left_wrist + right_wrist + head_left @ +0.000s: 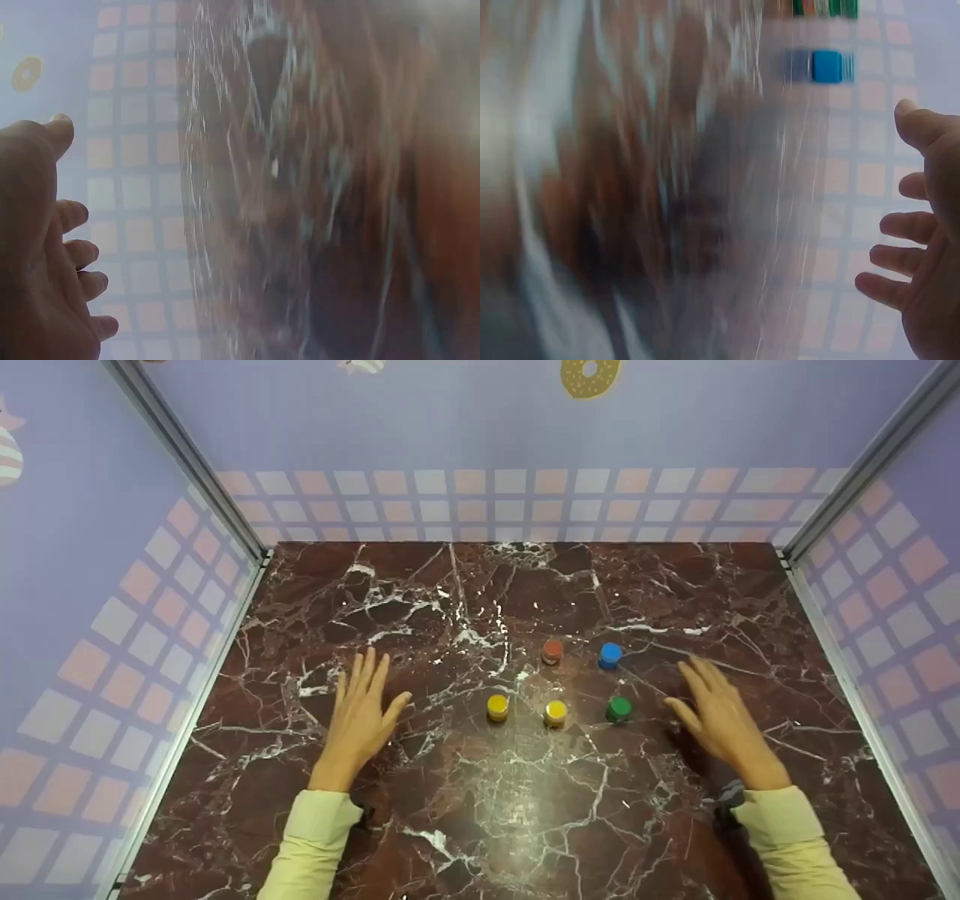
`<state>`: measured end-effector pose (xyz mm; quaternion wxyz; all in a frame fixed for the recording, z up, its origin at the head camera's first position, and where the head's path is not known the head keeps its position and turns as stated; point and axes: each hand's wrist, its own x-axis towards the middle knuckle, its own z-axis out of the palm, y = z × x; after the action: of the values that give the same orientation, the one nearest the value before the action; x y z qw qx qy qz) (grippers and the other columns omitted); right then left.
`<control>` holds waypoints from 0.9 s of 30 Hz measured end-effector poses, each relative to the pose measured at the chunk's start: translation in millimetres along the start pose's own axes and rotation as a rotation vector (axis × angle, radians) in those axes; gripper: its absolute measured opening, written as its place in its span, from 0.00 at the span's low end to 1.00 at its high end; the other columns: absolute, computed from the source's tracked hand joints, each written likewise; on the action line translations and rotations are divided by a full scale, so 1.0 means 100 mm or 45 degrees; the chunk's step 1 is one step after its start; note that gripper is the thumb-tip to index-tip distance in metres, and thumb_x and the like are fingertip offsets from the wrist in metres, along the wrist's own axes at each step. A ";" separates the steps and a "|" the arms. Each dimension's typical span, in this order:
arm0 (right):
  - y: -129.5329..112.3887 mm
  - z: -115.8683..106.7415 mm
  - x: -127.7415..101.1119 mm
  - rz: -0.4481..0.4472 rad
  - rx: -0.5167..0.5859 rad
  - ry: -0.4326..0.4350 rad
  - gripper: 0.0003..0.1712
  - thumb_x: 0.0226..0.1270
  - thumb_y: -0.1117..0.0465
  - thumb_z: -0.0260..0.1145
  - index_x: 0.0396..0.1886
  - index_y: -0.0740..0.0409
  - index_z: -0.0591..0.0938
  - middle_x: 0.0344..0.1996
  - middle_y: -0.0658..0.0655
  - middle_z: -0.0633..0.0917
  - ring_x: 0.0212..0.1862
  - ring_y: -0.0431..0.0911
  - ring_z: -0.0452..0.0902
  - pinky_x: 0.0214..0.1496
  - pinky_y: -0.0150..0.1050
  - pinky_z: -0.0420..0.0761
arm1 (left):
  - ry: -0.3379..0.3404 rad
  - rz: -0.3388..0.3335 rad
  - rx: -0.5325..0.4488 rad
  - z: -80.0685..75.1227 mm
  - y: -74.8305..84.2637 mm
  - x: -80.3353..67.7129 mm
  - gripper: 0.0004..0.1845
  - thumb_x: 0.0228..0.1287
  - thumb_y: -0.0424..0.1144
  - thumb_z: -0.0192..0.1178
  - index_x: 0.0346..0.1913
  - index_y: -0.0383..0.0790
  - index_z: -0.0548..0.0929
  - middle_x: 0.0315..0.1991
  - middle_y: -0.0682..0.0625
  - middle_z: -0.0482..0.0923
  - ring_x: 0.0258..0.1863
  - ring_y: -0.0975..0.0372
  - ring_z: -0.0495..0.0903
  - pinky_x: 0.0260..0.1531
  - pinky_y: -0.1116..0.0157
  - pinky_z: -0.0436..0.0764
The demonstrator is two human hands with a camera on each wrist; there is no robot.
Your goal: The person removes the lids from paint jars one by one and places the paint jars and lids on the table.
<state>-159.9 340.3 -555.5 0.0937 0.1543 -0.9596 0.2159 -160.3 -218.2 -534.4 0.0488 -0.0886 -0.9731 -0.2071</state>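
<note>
The green cap (pixel 619 709) is the thing nearest the right hand (pixel 721 720), which lies palm down on the surface (pixel 675 585) just to that cap's right, fingers spread wide and straight, gripping nothing. The right wrist view agrees: loose, parted fingers (pixel 889 289) and an empty palm. The blue cap (pixel 610 655) stands just beyond the green one, toward the far edge, and near the right fingertips. Left of the green cap, in the same row, sit two yellow caps (pixel 555 712), side by side but apart, and a red-brown cap (pixel 552 651) stands behind them beside the blue one. All five stand upright near the middle of the surface, none touching another. The left hand (pixel 361 712) rests flat well left of the group, toward the left edge, also wide and holding nothing. Both hands flank the caps at about the same depth, which reads as a resting pose. Pale sleeves (pixel 319 840) reach toward the near edge.
</note>
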 end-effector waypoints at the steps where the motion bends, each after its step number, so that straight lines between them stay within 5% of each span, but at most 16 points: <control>1: -0.05 0.03 0.00 -0.019 0.022 0.015 0.36 0.75 0.54 0.66 0.74 0.69 0.68 0.74 0.75 0.64 0.73 0.73 0.57 0.68 0.75 0.59 | 0.008 -0.001 -0.019 0.02 0.03 -0.01 0.40 0.78 0.55 0.53 0.82 0.39 0.54 0.83 0.40 0.40 0.82 0.47 0.38 0.77 0.45 0.38; 7: -0.38 0.18 0.03 -0.150 0.149 0.136 0.29 0.69 0.63 0.71 0.67 0.67 0.78 0.67 0.68 0.75 0.67 0.64 0.72 0.68 0.63 0.70 | 0.038 -0.010 -0.204 0.20 0.26 -0.05 0.36 0.76 0.47 0.60 0.79 0.37 0.62 0.83 0.40 0.46 0.80 0.44 0.48 0.74 0.41 0.54; 16: -0.81 0.36 0.10 -0.429 0.205 0.261 0.20 0.61 0.69 0.76 0.54 0.67 0.86 0.52 0.64 0.85 0.54 0.57 0.82 0.58 0.53 0.81 | 0.084 0.089 -0.351 0.47 0.59 -0.03 0.28 0.71 0.40 0.66 0.70 0.32 0.75 0.66 0.36 0.74 0.67 0.44 0.73 0.69 0.48 0.69; 27: -1.37 0.53 0.30 -0.574 0.222 0.160 0.19 0.62 0.68 0.76 0.53 0.63 0.86 0.52 0.60 0.84 0.52 0.53 0.82 0.53 0.47 0.84 | -0.026 0.136 -0.439 0.64 0.79 0.03 0.28 0.70 0.37 0.67 0.69 0.31 0.75 0.65 0.38 0.76 0.65 0.45 0.75 0.68 0.48 0.70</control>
<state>-147.9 191.4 -541.9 0.1852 0.3582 -0.8710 0.2807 -152.0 -120.2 -561.4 0.0338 -0.1493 -0.9175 -0.3671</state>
